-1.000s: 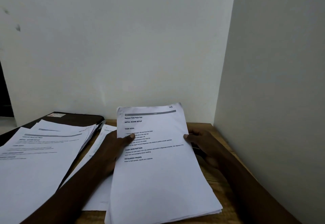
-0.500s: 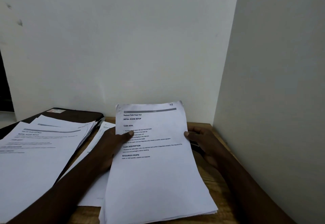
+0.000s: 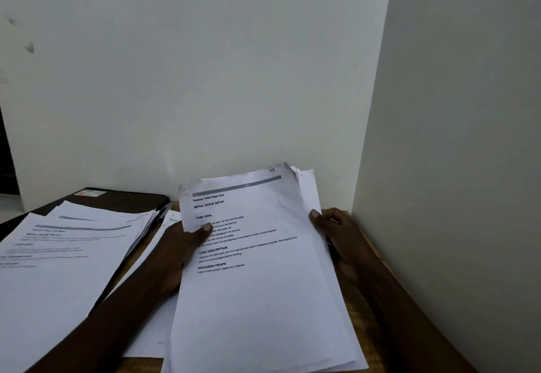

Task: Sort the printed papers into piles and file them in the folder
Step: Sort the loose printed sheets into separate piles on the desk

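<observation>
A thick stack of printed papers is raised in the middle of the view, top sheet headed "Replace Toilet Paper Roll". My left hand grips its left edge, thumb on the printed text. My right hand holds the right edge, thumb on top and fingers behind. The far corner sheets fan apart slightly. A second pile of printed papers lies on a dark folder at the left. Between the two, a few loose sheets lie flat on the table.
A wooden table stands in a corner, with a white wall behind and another close on the right. The folder's far corner carries a small label.
The held stack has tilted, its top swinging a little right and upward, and the far right corner sheets have fanned apart. Both hands keep their hold.
</observation>
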### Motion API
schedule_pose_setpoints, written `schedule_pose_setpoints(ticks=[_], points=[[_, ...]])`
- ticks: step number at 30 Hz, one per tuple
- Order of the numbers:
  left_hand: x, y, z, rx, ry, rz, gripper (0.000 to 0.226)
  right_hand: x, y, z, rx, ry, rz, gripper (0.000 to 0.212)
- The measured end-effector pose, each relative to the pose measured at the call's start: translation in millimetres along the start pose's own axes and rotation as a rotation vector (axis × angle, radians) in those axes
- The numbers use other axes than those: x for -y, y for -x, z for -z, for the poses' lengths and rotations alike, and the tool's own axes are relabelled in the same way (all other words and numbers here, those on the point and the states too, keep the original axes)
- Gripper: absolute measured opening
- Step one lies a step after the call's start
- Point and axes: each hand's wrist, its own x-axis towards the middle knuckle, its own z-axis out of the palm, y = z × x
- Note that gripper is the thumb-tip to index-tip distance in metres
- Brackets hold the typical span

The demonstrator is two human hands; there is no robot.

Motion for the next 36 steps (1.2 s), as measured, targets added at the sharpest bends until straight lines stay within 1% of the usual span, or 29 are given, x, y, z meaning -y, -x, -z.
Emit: schedule_pose_setpoints(ticks=[3, 5, 7, 11, 12, 14, 15, 16, 17, 19, 21, 22, 23, 24, 26, 27, 28, 30, 32, 33, 36], points=[[-1, 3, -1, 0.006, 0.025, 0.011, 0.053, -3, -3, -1, -0.103, 0.029, 0.085, 0.023], [-1, 3, -1, 0.018, 0.031, 0.009, 0.047, -4, -4, 1, -0.194, 0.111, 0.170, 0.026], [-1, 2, 0, 0.029, 0.049, 0.000, 0.049, -2, -4, 3, -0.270, 0.156, 0.234, 0.029], [-1, -1, 2, 0.021, 0.053, -0.006, 0.054, 2, -4, 5, -0.332, 0.180, 0.282, 0.026], [0, -1, 2, 0.011, 0.051, 0.003, 0.053, 1, -4, 6, -0.323, 0.183, 0.288, 0.026], [1, -4, 3, 0.000, 0.066, 0.019, 0.041, 1, -5, 5, -0.277, 0.193, 0.284, 0.024], [1, -5, 3, -0.002, 0.075, 0.027, 0.037, 1, -5, 4, -0.226, 0.203, 0.276, 0.020], [1, -5, 3, -0.001, 0.086, 0.035, 0.037, 0, -4, 3, -0.160, 0.210, 0.256, 0.012], [1, -5, 4, 0.006, 0.098, 0.042, 0.041, -1, -5, 2, -0.094, 0.219, 0.236, 0.011], [1, -6, 5, 0.018, 0.117, 0.033, 0.046, -2, -3, 1, 0.006, 0.230, 0.188, 0.023], [-1, -5, 7, 0.029, 0.121, 0.019, 0.053, -1, 1, 0, 0.057, 0.231, 0.148, 0.022], [-2, -4, 6, 0.029, 0.109, 0.014, 0.063, 0, 3, 0, 0.071, 0.231, 0.128, 0.020], [-2, -4, 6, 0.022, 0.093, 0.013, 0.073, 0, 4, 0, 0.079, 0.227, 0.113, 0.018], [-1, -4, 6, 0.025, 0.081, 0.014, 0.073, 1, 5, 0, 0.085, 0.228, 0.111, 0.015], [0, -6, 6, 0.018, 0.050, 0.009, 0.051, 2, 6, 0, 0.071, 0.259, 0.130, 0.010], [0, -7, 6, 0.011, 0.034, 0.008, 0.045, 1, 5, 0, 0.053, 0.280, 0.140, 0.008], [0, -7, 6, 0.004, 0.021, 0.013, 0.043, 2, 6, 0, 0.031, 0.296, 0.143, 0.010], [-1, -7, 5, 0.010, 0.007, 0.016, 0.043, 1, 6, 1, 0.005, 0.296, 0.154, 0.024], [-1, -7, 3, 0.010, 0.002, 0.011, 0.044, 1, 7, 1, -0.013, 0.251, 0.180, 0.034], [-2, -6, 3, 0.008, 0.010, 0.006, 0.044, 1, 7, 0, -0.023, 0.207, 0.184, 0.036], [-3, -5, 1, 0.021, 0.038, -0.003, 0.042, 1, 5, -2, -0.040, -0.036, 0.122, 0.033]])
